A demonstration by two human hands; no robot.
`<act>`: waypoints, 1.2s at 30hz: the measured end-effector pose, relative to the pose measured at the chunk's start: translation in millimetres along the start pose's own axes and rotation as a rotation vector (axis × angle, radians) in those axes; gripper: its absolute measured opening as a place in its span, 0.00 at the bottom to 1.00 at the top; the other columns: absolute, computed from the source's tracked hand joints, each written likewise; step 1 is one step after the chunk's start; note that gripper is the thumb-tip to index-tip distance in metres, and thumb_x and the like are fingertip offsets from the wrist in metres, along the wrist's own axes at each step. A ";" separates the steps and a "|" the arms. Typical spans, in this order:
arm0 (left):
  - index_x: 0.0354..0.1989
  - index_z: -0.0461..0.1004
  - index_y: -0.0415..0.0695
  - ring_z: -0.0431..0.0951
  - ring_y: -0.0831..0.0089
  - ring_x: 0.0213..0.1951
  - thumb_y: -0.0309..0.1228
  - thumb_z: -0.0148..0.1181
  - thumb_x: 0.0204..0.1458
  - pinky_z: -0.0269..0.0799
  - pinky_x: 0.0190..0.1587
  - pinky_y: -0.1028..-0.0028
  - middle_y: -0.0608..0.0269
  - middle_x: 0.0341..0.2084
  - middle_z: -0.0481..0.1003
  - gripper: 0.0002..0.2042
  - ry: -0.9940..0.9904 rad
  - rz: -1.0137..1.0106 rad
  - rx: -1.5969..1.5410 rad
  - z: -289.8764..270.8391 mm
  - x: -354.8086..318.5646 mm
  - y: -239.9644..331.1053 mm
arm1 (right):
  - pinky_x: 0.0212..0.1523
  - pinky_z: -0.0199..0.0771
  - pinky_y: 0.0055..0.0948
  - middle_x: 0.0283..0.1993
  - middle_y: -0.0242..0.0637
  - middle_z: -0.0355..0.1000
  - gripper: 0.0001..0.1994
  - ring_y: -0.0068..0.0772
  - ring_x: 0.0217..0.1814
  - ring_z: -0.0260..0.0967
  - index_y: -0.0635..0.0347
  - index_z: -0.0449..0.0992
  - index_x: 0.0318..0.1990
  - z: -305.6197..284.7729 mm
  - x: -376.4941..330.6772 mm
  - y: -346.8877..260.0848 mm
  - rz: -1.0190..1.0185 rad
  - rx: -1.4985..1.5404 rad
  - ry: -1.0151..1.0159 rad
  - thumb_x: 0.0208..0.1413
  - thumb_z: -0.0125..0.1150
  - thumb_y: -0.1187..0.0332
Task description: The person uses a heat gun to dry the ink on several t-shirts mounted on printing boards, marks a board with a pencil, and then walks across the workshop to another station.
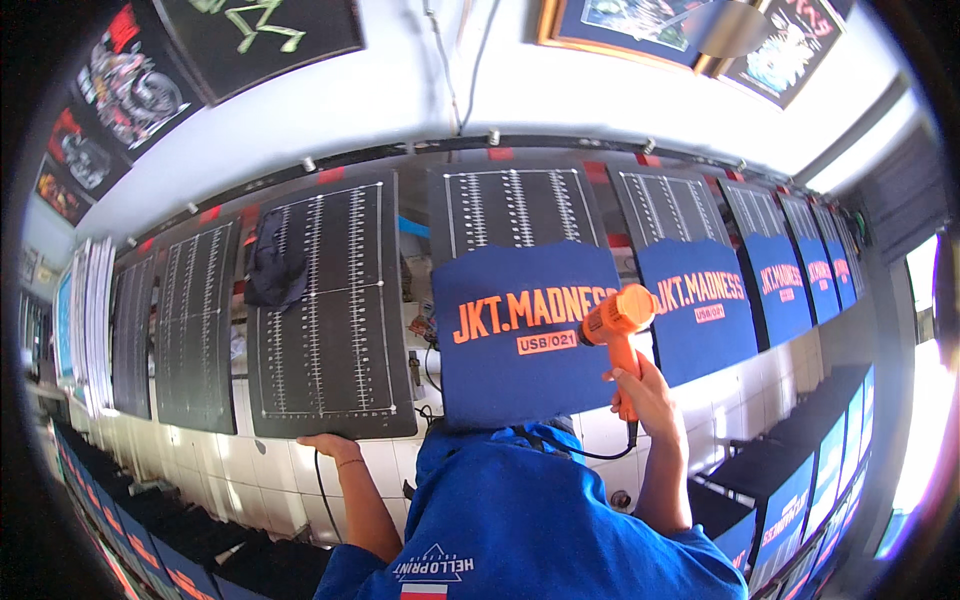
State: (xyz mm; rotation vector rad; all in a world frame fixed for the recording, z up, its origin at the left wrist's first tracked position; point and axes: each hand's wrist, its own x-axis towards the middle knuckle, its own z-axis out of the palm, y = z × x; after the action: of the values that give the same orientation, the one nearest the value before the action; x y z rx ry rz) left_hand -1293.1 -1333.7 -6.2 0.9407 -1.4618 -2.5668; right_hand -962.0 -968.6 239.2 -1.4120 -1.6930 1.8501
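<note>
My right hand (648,400) is closed round the handle of an orange heat gun (625,312), held over the right side of a navy blue shirt (500,385) with orange print. The gun's nozzle points left, and its black cord (600,457) runs from the handle's bottom across my front. The shirt lies on a black printing board (515,200) marked with white measuring scales. My left hand (328,446) rests at the bottom edge of another black board (350,345), its fingers stretched out and partly hard to see. A dark crumpled cloth (277,262) lies on that board's upper left.
More navy printed shirts (700,335) lie on boards stretching right; bare boards (197,325) stretch left. Stacked frames (88,320) stand at far left. Racks with dark printed shirts (785,500) stand at lower right and lower left. Pictures (620,25) hang on the wall.
</note>
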 end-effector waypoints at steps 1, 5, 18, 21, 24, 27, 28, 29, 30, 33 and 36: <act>0.70 0.56 0.42 0.57 0.52 0.68 0.65 0.20 0.62 0.54 0.71 0.58 0.52 0.69 0.58 0.42 -0.004 0.003 -0.019 2.5 0.8 -1.6 | 0.22 0.70 0.21 0.33 0.34 0.71 0.17 0.20 0.25 0.69 0.65 0.69 0.51 3.6 1.7 2.5 -0.015 0.020 0.011 0.58 0.57 0.64; 0.71 0.55 0.42 0.57 0.53 0.68 0.65 0.22 0.62 0.50 0.71 0.61 0.53 0.70 0.56 0.42 -0.002 -0.035 -0.088 -10.5 17.9 -8.7 | 0.27 0.74 0.25 0.35 0.36 0.71 0.16 0.25 0.27 0.69 0.66 0.70 0.47 37.3 27.5 20.2 0.074 0.382 -0.120 0.56 0.63 0.66; 0.41 0.69 0.47 0.59 0.79 0.22 0.66 0.47 0.56 0.49 0.19 0.80 0.69 0.37 0.69 0.30 0.359 -0.081 0.047 -169.2 -3.1 -58.6 | 0.44 0.77 0.32 0.40 0.33 0.69 0.18 0.29 0.41 0.70 0.51 0.69 0.57 375.4 131.3 64.1 0.582 0.521 -1.156 0.59 0.58 0.67; 0.45 0.68 0.48 0.60 0.79 0.24 0.57 0.49 0.57 0.50 0.18 0.80 0.69 0.40 0.69 0.24 0.498 -0.125 -0.042 -216.7 -27.0 -77.6 | 0.43 0.78 0.33 0.40 0.33 0.70 0.16 0.29 0.42 0.71 0.48 0.70 0.55 420.7 137.6 83.6 0.639 0.482 -1.180 0.59 0.59 0.68; 0.47 0.68 0.50 0.61 0.79 0.23 0.52 0.50 0.57 0.51 0.17 0.79 0.69 0.36 0.69 0.20 0.532 -0.180 -0.121 -272.2 -55.3 -90.6 | 0.43 0.79 0.33 0.41 0.33 0.72 0.15 0.29 0.42 0.72 0.47 0.71 0.54 440.4 128.1 92.0 0.610 0.448 -1.185 0.60 0.60 0.65; 0.45 0.68 0.51 0.61 0.79 0.21 0.51 0.50 0.56 0.51 0.16 0.78 0.70 0.32 0.68 0.18 0.593 -0.276 -0.187 -292.8 -81.4 -103.8 | 0.43 0.81 0.34 0.44 0.34 0.74 0.17 0.30 0.45 0.74 0.54 0.71 0.54 443.3 132.4 101.9 0.477 0.156 -1.156 0.61 0.61 0.59; 0.44 0.68 0.51 0.61 0.78 0.20 0.50 0.50 0.56 0.51 0.16 0.77 0.71 0.31 0.68 0.18 0.630 -0.299 -0.215 -298.3 -89.3 -106.7 | 0.44 0.81 0.34 0.45 0.35 0.74 0.18 0.30 0.45 0.75 0.56 0.71 0.54 442.8 133.3 103.1 0.424 0.044 -1.154 0.61 0.62 0.58; 0.37 0.67 0.50 0.59 0.77 0.18 0.54 0.47 0.57 0.52 0.17 0.76 0.72 0.25 0.66 0.19 0.661 -0.328 -0.177 -326.3 -90.9 -114.3 | 0.44 0.81 0.34 0.43 0.37 0.74 0.23 0.32 0.41 0.76 0.63 0.70 0.52 441.4 123.5 100.7 0.299 -0.120 -1.152 0.59 0.63 0.55; 0.35 0.66 0.51 0.58 0.77 0.17 0.56 0.45 0.58 0.53 0.17 0.76 0.72 0.22 0.65 0.20 0.633 -0.442 -0.188 -329.5 -95.7 -120.5 | 0.43 0.80 0.34 0.41 0.38 0.74 0.23 0.33 0.40 0.76 0.64 0.71 0.50 436.1 124.5 95.8 0.190 -0.278 -1.139 0.58 0.63 0.54; 0.25 0.65 0.53 0.54 0.77 0.13 0.64 0.38 0.59 0.56 0.20 0.75 0.75 0.11 0.57 0.27 0.752 -0.785 -0.188 -305.7 -105.5 -119.2 | 0.37 0.75 0.34 0.33 0.41 0.73 0.23 0.34 0.37 0.74 0.66 0.75 0.41 413.3 137.9 92.9 -0.261 -0.735 -0.997 0.54 0.63 0.50; 0.25 0.64 0.54 0.52 0.79 0.13 0.63 0.38 0.60 0.57 0.21 0.76 0.76 0.12 0.56 0.25 0.522 -0.515 0.224 -295.6 -132.2 -112.0 | 0.36 0.73 0.34 0.32 0.42 0.74 0.22 0.32 0.36 0.73 0.64 0.78 0.41 362.7 124.6 77.7 -0.302 -0.875 -1.176 0.55 0.62 0.51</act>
State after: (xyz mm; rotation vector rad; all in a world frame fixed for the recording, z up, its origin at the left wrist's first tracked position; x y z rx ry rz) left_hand -1002.9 -1456.2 -141.1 2.0611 -1.4999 -2.1672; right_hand -1272.7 -1122.5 57.9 0.0474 -3.2785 1.9130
